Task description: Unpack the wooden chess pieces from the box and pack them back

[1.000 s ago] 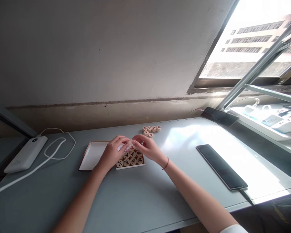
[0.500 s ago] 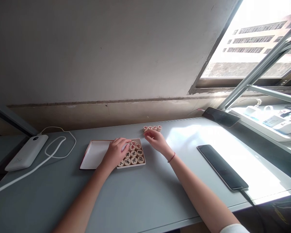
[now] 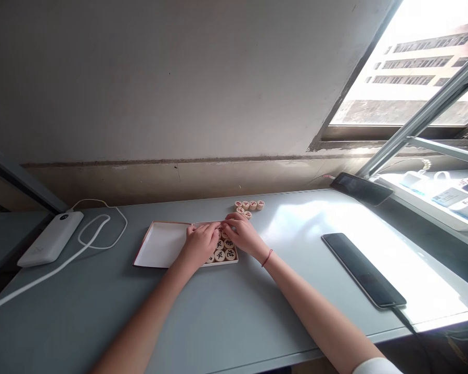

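- Two bare hands, backs upward, fingertips close together over the far part of a shallow white box (image 3: pixel 222 263).
- One left hand (image 3: pixel 203 241): fingers bent downward, covering much of the box's left part; whether they pinched anything could not be told.
- One right hand (image 3: pixel 242 234): fingers curled, tips at the box's far right part, next to the left fingertips; whether a piece lay between them could not be told either.
- Several round pieces with dark characters (image 3: pixel 230 254): inside the box, faces up, on the near side of the fingertips; full count hidden by the hands.
- Six loose pieces with red characters (image 3: pixel 252 204): faces up, beyond the right fingers, a row of four at the back and two in front, the front ones just beside those fingers.
- One white-lined lid (image 3: pixel 159 246): open side up, just to the left of the left fingers.
- One red cord (image 3: pixel 267 258): worn at the wrist behind the right fingers.
- One grey table (image 3: pixel 226 317): beneath the fingers and the box.
- One dark smartphone (image 3: pixel 364 270): lying flat, well apart to the right of the right fingers, black cable (image 3: pixel 403 319) at its near end.
- One white power bank (image 3: pixel 51 239): well apart to the left of the left fingers.
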Demonstrator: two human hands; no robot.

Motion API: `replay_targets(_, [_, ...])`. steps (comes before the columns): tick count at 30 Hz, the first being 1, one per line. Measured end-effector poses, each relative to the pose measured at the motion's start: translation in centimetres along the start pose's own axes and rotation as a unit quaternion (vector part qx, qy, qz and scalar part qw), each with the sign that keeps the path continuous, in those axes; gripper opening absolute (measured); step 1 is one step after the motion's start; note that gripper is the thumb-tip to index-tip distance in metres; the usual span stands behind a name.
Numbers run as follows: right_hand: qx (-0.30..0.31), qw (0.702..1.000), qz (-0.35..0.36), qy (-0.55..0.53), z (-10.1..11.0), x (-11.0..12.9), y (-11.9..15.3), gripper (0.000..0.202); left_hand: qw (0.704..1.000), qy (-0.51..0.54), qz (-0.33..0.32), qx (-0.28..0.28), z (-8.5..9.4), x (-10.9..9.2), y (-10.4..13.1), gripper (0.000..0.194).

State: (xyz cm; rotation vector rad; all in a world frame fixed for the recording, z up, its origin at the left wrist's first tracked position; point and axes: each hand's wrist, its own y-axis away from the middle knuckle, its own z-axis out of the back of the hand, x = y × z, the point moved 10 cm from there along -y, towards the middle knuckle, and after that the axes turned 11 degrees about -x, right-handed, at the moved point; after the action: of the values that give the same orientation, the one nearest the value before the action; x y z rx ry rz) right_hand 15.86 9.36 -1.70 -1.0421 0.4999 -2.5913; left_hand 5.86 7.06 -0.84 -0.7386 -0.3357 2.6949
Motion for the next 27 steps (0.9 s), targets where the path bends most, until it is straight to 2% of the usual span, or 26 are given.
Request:
replay_targets(6, [-0.003,0.997,-0.048,-0.057,0.4,-0.5,-0.1,0.016,0.998,0.060,-0.016,-0.015,0.3,-0.1,0.1,0.035])
replay_targets(13, [0.001,1.000,0.013,-0.010,0.5,0.5,0.3,0.014,0.991,0.118,-0.059,-0.016,0.3,-0.7,0.1,0.035])
replay_targets(19, [0.034,0.997,-0.045,-0.057,0.1,-0.3,0.2,0.007,0.989,0.122,-0.087,-0.012,0.2,-1.2,0.5,0.034])
replay_targets(22, [0.016,0.992,-0.055,-0.109,1.3,-0.7,-0.3,0.014,0.990,0.113,-0.081,0.016,0.4,-1.1,0.8,0.036])
replay_targets(24, [-0.022,0.981,-0.100,-0.165,2.9,-2.1,-0.9,0.022,0.991,0.085,-0.087,0.049,0.4,-1.0,1.2,0.046])
replay_targets(27, [-0.100,0.946,-0.219,-0.217,5.4,-6.4,-0.9,0.028,0.985,0.041,-0.132,0.108,0.2,-1.6,2.1,0.072])
